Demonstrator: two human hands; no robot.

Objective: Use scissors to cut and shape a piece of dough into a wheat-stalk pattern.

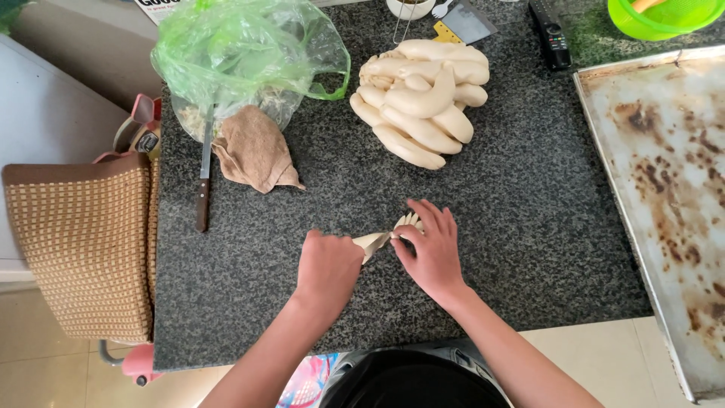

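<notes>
My left hand (327, 268) and my right hand (430, 249) both grip one pale piece of dough (375, 242) on the speckled dark granite counter (521, 227). The left hand closes over the piece's left end. The right hand pinches its right end, where thin dough strips (408, 220) fan out past the fingers. Farther back on the counter lies a pile of several long pale dough rolls (423, 98).
A worn metal baking tray (664, 196) lies at the right. A wooden-handled knife (204, 177), a brown cloth (253, 147) and a green plastic bag (242, 53) sit at the back left. A woven bag (83, 242) hangs off the left edge. A green bowl (661, 19) stands at the back right.
</notes>
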